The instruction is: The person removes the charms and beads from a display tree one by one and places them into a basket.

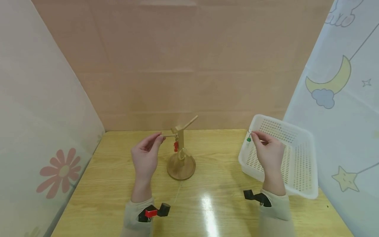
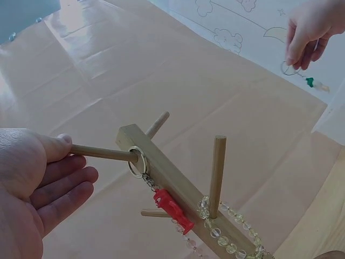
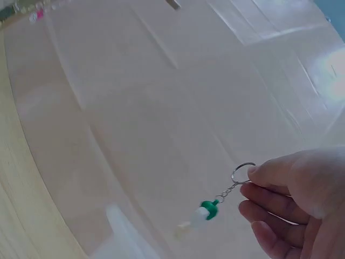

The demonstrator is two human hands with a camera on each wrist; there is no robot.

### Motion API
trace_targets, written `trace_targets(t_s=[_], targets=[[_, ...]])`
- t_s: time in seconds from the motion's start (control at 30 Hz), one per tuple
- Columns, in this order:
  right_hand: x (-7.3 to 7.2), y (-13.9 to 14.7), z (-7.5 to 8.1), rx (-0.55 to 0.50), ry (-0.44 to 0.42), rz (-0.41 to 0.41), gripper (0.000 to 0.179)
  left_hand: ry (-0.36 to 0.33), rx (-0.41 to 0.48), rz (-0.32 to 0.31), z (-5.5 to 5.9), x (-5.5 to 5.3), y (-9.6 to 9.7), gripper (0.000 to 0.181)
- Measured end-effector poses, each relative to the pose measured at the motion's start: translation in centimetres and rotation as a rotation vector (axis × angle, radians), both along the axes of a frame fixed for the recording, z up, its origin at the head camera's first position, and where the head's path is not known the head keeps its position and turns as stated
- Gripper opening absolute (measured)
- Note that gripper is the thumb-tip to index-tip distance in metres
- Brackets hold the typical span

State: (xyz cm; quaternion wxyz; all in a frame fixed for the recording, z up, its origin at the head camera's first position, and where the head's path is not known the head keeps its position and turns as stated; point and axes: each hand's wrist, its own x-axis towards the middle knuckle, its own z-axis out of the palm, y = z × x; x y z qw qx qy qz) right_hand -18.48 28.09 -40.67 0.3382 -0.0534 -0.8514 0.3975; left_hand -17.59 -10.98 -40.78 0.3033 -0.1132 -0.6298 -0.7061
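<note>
- A wooden table (image 1: 216,158) bears everything.
- At its right, a white basket (image 1: 314,161).
- Left of the basket, a wooden stand (image 1: 181,144) rises upright.
- The left hand (image 1: 145,154) pinches the tip of an upper peg (image 2: 105,153).
- The right hand (image 1: 270,153) pinches a metal ring, well apart from the stand.
- Clear beads (image 2: 231,248) loop about a lower peg.
- A red keychain (image 2: 172,209) hangs, its ring around the pinched peg.
- A green-topped keychain (image 3: 209,209) dangles from the right hand's ring.
</note>
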Motion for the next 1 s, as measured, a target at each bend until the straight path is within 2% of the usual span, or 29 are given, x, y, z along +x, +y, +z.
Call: trace_targets(t_s=[0.1,0.2,0.57,1.0], targets=[[0.6,1.5,0.1,-0.018,-0.104,-0.053,0.029,0.007,0.002,0.001,0.1,0.0,0.0,0.015],[0.9,2.7,-0.1,-0.032,-0.171,-0.099,0.033,0.019,0.001,0.008,0.1,0.0,0.0,0.015],[1.7,6.2,-1.3,-0.094,-0.381,-0.161,0.043,0.009,0.002,0.015,0.2,0.1,0.1,0.015],[1.6,6.2,-1.3,-0.05,-0.445,-0.126,0.045,0.02,-0.009,0.027,0.2,0.0,0.2,0.015]])
